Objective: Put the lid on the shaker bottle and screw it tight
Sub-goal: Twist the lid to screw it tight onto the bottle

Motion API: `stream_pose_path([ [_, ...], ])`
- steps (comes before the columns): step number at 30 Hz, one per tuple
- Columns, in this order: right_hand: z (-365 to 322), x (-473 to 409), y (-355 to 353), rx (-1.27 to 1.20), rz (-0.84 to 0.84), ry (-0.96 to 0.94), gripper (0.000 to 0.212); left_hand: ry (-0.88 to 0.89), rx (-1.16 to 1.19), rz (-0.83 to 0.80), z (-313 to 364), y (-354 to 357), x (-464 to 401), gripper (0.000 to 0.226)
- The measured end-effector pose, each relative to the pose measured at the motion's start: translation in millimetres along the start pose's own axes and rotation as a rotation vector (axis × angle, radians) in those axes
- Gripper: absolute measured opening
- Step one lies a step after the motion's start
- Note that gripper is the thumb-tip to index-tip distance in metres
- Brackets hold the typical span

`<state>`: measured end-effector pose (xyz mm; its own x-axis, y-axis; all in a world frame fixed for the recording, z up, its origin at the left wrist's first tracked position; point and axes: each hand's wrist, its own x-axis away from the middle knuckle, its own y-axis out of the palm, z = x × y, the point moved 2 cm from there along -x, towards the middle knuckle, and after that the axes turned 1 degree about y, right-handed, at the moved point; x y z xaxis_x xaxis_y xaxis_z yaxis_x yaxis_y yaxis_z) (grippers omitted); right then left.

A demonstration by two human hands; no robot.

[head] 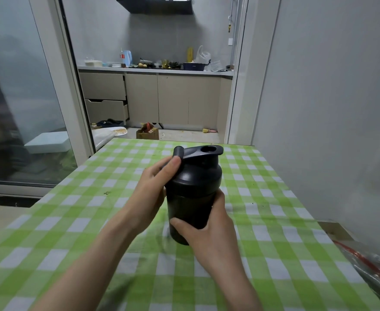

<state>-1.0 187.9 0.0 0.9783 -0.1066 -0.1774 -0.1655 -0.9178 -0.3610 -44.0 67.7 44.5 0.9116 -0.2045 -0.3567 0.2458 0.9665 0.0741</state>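
Over a green-checked table point(72, 221) facing a kitchen, both hands' fingers grip the shaker bottle point(191, 205).

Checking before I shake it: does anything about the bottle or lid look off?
Yes: the flip cap stands open, leaving the spout on the lid uncovered. The lid itself looks level on the bottle, held by both hands; no spill shows on the tablecloth.

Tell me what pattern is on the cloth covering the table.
Green and white checks on the tablecloth, seen clearly in the head view.
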Motion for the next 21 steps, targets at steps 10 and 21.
stream_pose_path([
  [10, 2, -2, 1, -0.010, -0.007, 0.036, 0.073, 0.224, -0.551, 0.543, 6, 35, 51, 0.068],
  [21, -4, 2, -1, -0.020, -0.009, 0.057, 0.085, 0.135, -0.527, 0.401, 14, 32, 20, 0.078],
])
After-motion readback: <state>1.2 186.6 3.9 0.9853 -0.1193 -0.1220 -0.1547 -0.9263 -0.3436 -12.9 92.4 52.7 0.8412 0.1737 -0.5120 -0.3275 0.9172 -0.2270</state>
